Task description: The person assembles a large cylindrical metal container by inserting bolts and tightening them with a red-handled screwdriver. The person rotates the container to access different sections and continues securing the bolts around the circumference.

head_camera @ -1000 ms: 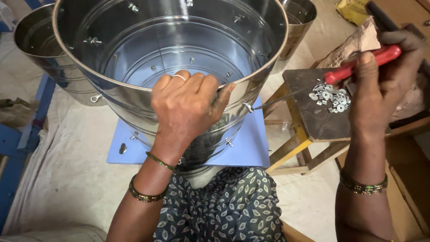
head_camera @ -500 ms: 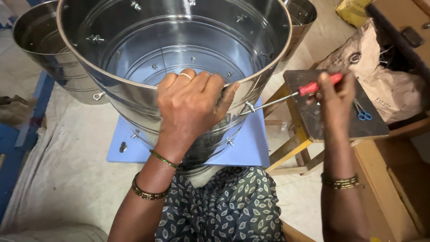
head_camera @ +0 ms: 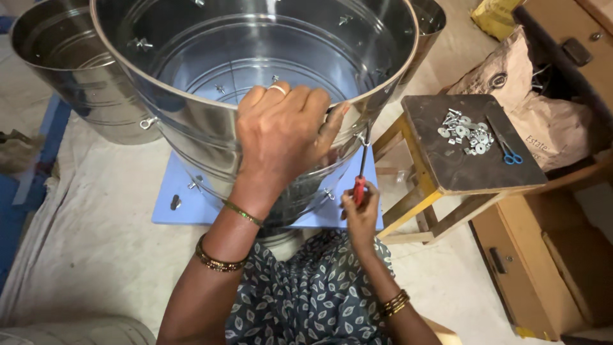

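Gripping the rim of the steel drum point(head_camera: 211, 96), the left hand point(head_camera: 281, 137) is clenched over it so the drum is being steadied. A red-handled screwdriver point(head_camera: 361, 172) is being grasped in the right hand point(head_camera: 359, 214), its tip raised to a fastener point(head_camera: 361, 137) just beyond the left fingertips.

Shiny silver drum point(head_camera: 211, 134) under the left grip point(head_camera: 284, 137). Red-handled screwdriver point(head_camera: 359, 190) in the right grip point(head_camera: 359, 214). Pale blue board point(head_camera: 185, 198) below both. Dark grey stool top point(head_camera: 466, 172) on yellow wooden legs, right of the right grip. Silver bolts point(head_camera: 465, 131), blue-handled scissors point(head_camera: 507, 153) there. Navy dress point(head_camera: 313, 300) with pale leaf pattern. Gold bangles point(head_camera: 217, 262).
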